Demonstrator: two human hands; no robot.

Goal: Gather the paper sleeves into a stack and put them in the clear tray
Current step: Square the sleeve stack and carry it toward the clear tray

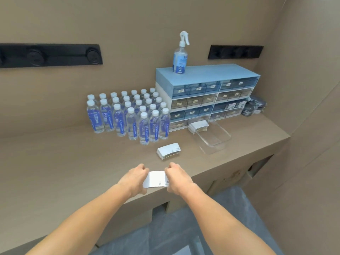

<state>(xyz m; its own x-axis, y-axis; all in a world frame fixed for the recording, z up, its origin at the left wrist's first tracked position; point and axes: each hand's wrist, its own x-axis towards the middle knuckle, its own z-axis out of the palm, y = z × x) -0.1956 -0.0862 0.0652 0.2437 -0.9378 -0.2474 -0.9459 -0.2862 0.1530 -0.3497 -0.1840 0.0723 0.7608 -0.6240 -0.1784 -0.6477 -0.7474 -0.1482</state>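
Note:
A white stack of paper sleeves [156, 179] is held near the counter's front edge, my left hand [135, 178] gripping its left end and my right hand [178, 178] its right end. A second stack of sleeves [168, 151] lies on the counter just beyond my hands. The clear tray [219, 142] stands further back to the right, and a third stack of sleeves [199, 126] rests in its far end, tilted against the wall of the tray.
Several water bottles [128, 115] stand in a block at the back middle. A blue and white drawer cabinet [207, 94] with a spray bottle [180, 54] on top stands behind the tray. Dark bundled items [254, 105] lie at the far right.

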